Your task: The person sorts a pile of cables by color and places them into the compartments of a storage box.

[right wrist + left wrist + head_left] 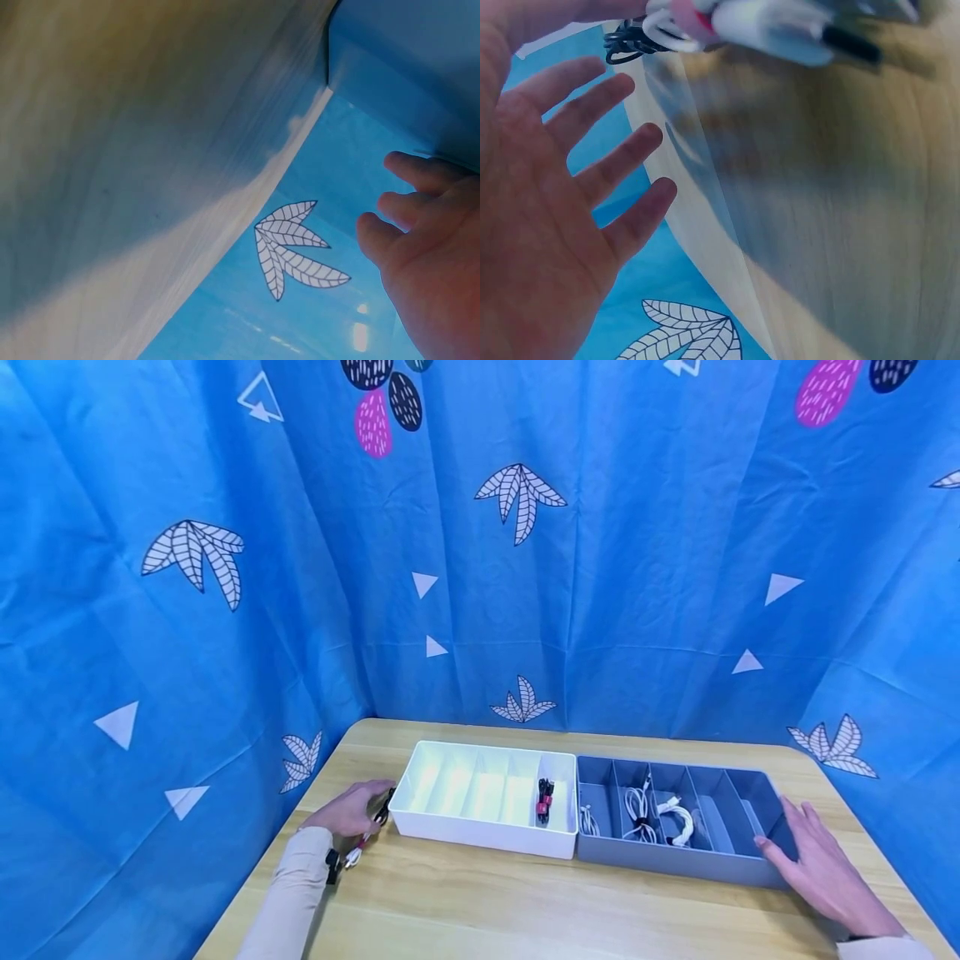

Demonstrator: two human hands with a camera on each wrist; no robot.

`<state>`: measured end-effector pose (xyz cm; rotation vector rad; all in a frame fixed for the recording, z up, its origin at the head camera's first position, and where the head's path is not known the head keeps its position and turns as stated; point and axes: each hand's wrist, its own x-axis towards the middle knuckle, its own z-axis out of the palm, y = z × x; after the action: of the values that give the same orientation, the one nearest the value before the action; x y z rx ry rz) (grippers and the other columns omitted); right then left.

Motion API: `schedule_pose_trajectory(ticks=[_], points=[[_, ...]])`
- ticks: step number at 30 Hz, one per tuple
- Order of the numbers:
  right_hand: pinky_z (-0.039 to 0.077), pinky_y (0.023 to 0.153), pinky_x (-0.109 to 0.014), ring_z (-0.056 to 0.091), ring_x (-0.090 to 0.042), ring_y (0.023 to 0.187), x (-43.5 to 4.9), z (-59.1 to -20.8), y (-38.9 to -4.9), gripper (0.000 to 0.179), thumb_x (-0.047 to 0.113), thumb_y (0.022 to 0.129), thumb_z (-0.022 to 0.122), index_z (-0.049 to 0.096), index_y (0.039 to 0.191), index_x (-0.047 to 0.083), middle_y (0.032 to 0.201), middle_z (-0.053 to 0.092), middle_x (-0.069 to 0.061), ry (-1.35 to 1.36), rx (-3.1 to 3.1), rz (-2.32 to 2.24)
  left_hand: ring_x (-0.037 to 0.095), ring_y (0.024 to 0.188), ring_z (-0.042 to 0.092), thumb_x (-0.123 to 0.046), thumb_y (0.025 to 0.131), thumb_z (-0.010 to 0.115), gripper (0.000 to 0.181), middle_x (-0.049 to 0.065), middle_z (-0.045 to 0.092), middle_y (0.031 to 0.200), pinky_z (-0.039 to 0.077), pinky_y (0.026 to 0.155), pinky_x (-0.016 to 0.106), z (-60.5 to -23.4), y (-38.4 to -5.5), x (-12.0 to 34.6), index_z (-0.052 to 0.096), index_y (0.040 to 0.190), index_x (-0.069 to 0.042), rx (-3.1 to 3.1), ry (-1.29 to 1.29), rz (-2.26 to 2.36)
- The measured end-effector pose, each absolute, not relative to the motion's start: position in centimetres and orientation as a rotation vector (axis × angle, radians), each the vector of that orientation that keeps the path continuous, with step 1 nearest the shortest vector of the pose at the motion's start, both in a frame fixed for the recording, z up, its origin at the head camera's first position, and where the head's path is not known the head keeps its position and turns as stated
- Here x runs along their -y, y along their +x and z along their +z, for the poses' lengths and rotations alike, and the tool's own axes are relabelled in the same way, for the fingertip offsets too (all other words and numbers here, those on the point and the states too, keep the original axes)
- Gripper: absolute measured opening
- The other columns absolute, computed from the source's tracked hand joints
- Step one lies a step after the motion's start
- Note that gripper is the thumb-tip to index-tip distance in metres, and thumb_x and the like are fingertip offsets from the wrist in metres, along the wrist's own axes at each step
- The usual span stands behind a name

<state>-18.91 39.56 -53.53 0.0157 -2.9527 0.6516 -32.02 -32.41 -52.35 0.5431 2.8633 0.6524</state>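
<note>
At the left of the table, my left hand [351, 808] reaches over a black cable [384, 810] and a white cable [353, 857] with a red tie. Its four fingers [622, 150] are spread and nearly straight in the left wrist view, with the bundled white cable [769, 30] close by the thumb side. Just right of these cables stands a white divided organizer [483, 835]. A grey divided organizer [675, 862] adjoins it. My right hand [821, 864] rests at the grey organizer's right end, thumb over its front corner and fingers along the outer side.
A bundled black cable [545, 800] with red ties lies in the white organizer's rightmost compartment. White cables [640, 810] fill several left compartments of the grey one. Blue patterned curtain [480, 610] surrounds the wooden table [510, 902] at the back and sides.
</note>
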Motion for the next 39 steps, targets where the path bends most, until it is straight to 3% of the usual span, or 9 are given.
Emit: schedule_pose_trajectory(ticks=[8, 18, 25, 39], points=[[0.017, 0.095, -0.083, -0.005, -0.06, 0.143, -39.44, -53.72, -18.85, 0.091, 0.05, 0.1, 0.045, -0.001, 0.154, -0.005, 0.151, 0.008, -0.046, 0.035, 2.928, 0.65, 0.037, 0.139, 0.044, 0.003, 0.071, 0.076, 0.079, 0.011, 0.051, 0.148, 0.037, 0.113, 0.059, -52.29, -31.99, 32.65, 0.049, 0.144, -0.009, -2.833, 0.487, 0.675], [0.017, 0.095, -0.083, -0.005, -0.061, 0.142, -39.46, -53.74, -18.78, 0.09, 0.05, 0.1, 0.045, -0.002, 0.155, -0.005, 0.151, 0.008, -0.045, 0.035, 2.934, 0.659, 0.039, 0.136, 0.046, -0.023, 0.073, 0.086, 0.082, 0.016, 0.052, 0.146, 0.039, 0.112, 0.056, -52.47, -31.98, 32.81, 0.048, 0.143, -0.005, -2.887, 0.473, 0.623], [0.018, 0.095, -0.083, -0.007, -0.06, 0.143, -39.47, -53.58, -18.69, 0.09, 0.049, 0.1, 0.044, -0.002, 0.154, -0.005, 0.151, 0.006, -0.046, 0.037, 2.937, 0.66, 0.038, 0.134, 0.049, -0.02, 0.071, 0.087, 0.08, 0.015, 0.054, 0.143, 0.04, 0.112, 0.056, -52.63, -32.07, 32.58, 0.05, 0.141, -0.007, -2.88, 0.499, 0.691], [0.018, 0.095, -0.083, -0.006, -0.059, 0.143, -39.44, -53.64, -18.68, 0.089, 0.049, 0.1, 0.045, -0.001, 0.155, -0.005, 0.152, 0.008, -0.045, 0.045, 2.92, 0.657, 0.037, 0.132, 0.05, -0.03, 0.068, 0.088, 0.083, 0.015, 0.055, 0.141, 0.041, 0.11, 0.057, -52.55, -32.26, 32.59, 0.051, 0.139, -0.007, -2.899, 0.453, 0.665]])
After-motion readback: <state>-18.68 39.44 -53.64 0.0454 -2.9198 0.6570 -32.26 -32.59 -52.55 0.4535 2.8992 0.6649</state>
